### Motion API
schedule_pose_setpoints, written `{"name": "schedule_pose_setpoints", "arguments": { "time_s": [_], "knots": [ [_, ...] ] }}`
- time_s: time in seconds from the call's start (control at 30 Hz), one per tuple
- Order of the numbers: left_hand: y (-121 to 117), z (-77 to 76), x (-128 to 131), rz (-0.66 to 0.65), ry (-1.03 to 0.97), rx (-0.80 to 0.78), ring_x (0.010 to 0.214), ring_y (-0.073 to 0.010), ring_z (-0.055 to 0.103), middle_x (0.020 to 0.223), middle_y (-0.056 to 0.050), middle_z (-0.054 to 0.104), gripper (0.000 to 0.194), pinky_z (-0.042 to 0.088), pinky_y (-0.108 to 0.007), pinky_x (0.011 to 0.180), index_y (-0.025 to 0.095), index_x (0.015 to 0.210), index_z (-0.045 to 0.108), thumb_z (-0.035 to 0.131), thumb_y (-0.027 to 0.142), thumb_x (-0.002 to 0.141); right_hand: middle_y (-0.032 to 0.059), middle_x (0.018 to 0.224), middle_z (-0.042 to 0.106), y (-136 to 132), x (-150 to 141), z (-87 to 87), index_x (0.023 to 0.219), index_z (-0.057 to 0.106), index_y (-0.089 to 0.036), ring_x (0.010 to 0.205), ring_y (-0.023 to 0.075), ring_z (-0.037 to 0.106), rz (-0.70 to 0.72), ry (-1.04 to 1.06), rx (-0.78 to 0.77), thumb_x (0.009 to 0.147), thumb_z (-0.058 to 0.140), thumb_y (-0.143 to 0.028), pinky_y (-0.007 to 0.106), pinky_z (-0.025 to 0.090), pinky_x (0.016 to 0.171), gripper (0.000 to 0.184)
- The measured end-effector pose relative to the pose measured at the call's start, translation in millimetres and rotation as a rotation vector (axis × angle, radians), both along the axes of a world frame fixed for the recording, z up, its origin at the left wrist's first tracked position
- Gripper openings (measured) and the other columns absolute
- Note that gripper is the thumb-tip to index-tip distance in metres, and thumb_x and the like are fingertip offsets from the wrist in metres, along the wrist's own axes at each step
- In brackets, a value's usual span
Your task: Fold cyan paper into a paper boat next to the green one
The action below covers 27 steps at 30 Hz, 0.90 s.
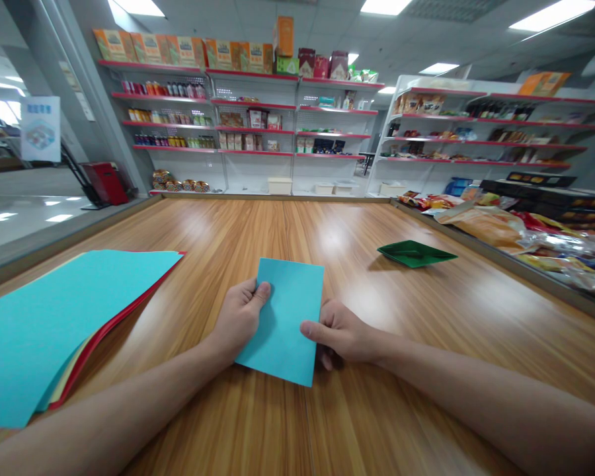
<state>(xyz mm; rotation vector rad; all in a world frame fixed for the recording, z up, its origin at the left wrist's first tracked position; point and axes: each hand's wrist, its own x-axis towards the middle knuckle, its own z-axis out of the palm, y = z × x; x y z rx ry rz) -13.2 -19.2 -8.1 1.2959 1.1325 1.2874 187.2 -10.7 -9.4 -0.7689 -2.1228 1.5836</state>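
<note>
A light blue sheet of paper [288, 324], folded or cut to a small rectangle, is held tilted above the table between both hands. My left hand [240, 314] pinches its left edge, thumb on the front face. On the opposite edge my right hand [344, 330] grips lower down, its thumb also on the front and its fingers curled behind. To the right lies a folded green paper boat [416, 253]. A stack of coloured paper [79, 317] rests at the left, blue on top, with cream and red sheets showing at its edge.
The wooden table [218, 231] has a raised rim. Packaged snacks [496, 225] and dark boxes [550, 198] lie beyond its right edge. Shelves [252, 99] with bottles and boxes stand behind. A red object [105, 183] and a sign [40, 129] are at the far left.
</note>
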Motion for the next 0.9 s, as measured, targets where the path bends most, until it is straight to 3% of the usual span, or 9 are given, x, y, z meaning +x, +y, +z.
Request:
{"name": "schedule_pose_setpoints", "arguments": {
  "time_s": [0.2,0.4,0.53,0.6,0.77,0.9],
  "knots": [
    [-1,1.5,1,0.034,0.077,0.061,0.052,-0.0125,0.044,0.057,0.002,0.050,0.034,0.033,-0.022,0.048,0.016,0.064,0.054,0.058,0.046,0.078,0.0016,0.039,0.051,-6,-1,5.5,0.046,0.052,-0.012,0.031,0.0044,0.038,0.052,-0.015,0.035,0.086,0.041,-0.059,0.016,0.026,0.031,0.062],
    [-1,6.7,3,0.104,0.141,0.101,0.052,-0.0129,0.042,0.056,0.002,0.049,0.032,0.030,-0.023,0.049,0.017,0.061,0.053,0.056,0.042,0.080,-0.0003,0.047,0.052,-10,-3,6.2,0.058,0.053,-0.013,0.035,0.0064,0.046,0.062,0.019,-0.035,0.082,0.045,-0.063,0.015,0.031,0.030,0.056],
    [-4,13.0,4,0.187,0.227,0.165,0.051,-0.0127,0.041,0.053,0.003,0.046,0.033,0.030,-0.023,0.049,0.017,0.059,0.053,0.058,0.041,0.080,-0.0013,0.043,0.050,-12,-5,4.2,0.055,0.052,-0.013,0.030,0.0053,0.042,0.021,0.008,-0.076,0.083,0.045,-0.062,0.014,0.027,0.027,0.056],
    [-4,13.2,4,0.157,0.178,0.149,0.050,-0.0124,0.042,0.054,0.003,0.047,0.033,0.032,-0.023,0.050,0.018,0.062,0.054,0.057,0.045,0.081,-0.0010,0.040,0.049,-11,-6,3.4,0.052,0.052,-0.013,0.027,0.0051,0.039,-0.048,0.018,-0.113,0.082,0.045,-0.062,0.014,0.023,0.024,0.058],
    [3,6.0,2,-0.122,0.029,0.105,0.065,-0.0154,0.055,0.080,-0.001,0.062,0.030,0.044,-0.025,0.063,0.017,0.097,0.057,0.052,0.045,0.086,-0.0013,0.034,0.045,-5,-8,3.2,0.044,0.046,-0.015,0.026,0.0067,0.041,-0.220,0.109,-0.144,0.078,0.049,-0.064,0.016,0.023,0.023,0.060],
    [6,3.2,1,-0.026,0.138,0.166,0.070,-0.0158,0.056,0.082,-0.002,0.062,0.030,0.044,-0.024,0.066,0.016,0.099,0.058,0.050,0.044,0.087,-0.0022,0.036,0.046,-4,-9,3.8,0.047,0.048,-0.015,0.028,0.0059,0.041,-0.204,0.096,-0.108,0.078,0.049,-0.063,0.015,0.024,0.024,0.058]
  ]
}}
